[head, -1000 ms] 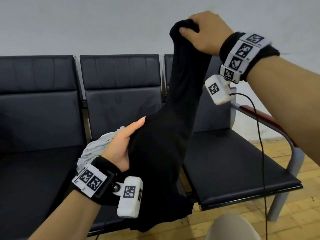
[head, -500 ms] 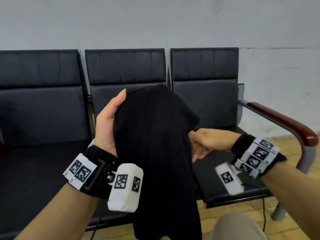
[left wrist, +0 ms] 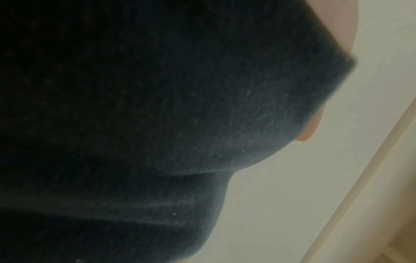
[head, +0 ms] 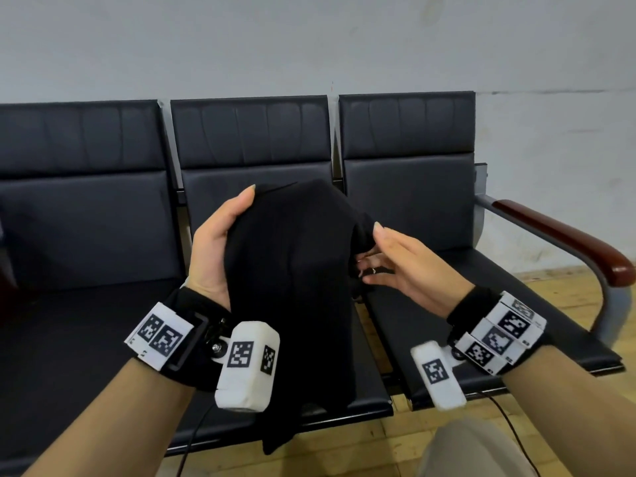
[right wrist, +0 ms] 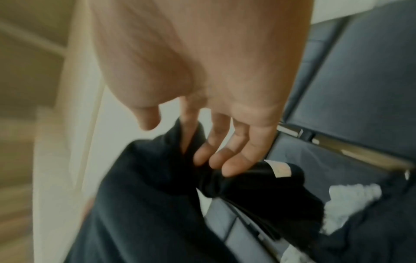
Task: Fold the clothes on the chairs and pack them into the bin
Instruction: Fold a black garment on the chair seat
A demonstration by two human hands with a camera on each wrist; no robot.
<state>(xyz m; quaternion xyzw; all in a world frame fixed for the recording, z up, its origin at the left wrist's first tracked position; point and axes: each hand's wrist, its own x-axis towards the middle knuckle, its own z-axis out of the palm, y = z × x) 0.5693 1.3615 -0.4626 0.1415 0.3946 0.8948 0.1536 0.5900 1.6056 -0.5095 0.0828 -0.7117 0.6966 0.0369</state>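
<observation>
Black garment [head: 292,287] draped over left hand [head: 213,246]; right hand [head: 406,266] fingers [right wrist: 227,156] seemingly pinch its edge.

Bare seats [head: 86,339] flank the hanging black garment [head: 292,287]; the armrest [head: 564,242] bounds the right.
</observation>
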